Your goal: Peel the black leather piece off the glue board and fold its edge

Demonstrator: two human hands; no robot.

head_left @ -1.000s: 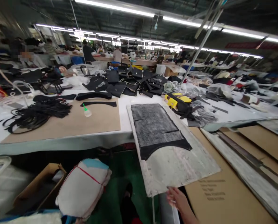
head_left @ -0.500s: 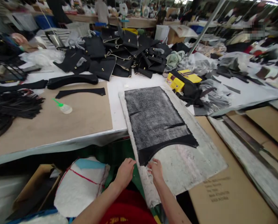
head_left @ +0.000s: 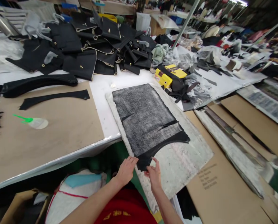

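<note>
A stained whitish board (head_left: pixel 187 158) lies tilted across the table edge. On it rests a black, glue-coated leather piece (head_left: pixel 145 118) with a curved lower edge. My left hand (head_left: pixel 127 169) rests on the board's left rim beside the piece's lower corner. My right hand (head_left: pixel 154 172) pinches at that same black corner with its fingertips. Whether the corner is lifted off the board I cannot tell.
A brown cardboard mat (head_left: pixel 55 130) to the left carries a green-capped glue bottle (head_left: pixel 34 122) and a curved black strip (head_left: pixel 55 97). A heap of black bag parts (head_left: pixel 87 46) lies behind, a yellow box (head_left: pixel 169 74) to the right. Cardboard sheets (head_left: pixel 223 193) cover the right side.
The view has tipped down and closer. Both my hands came up to the board's near edge, then shifted onto the lower corner of the black piece.
</note>
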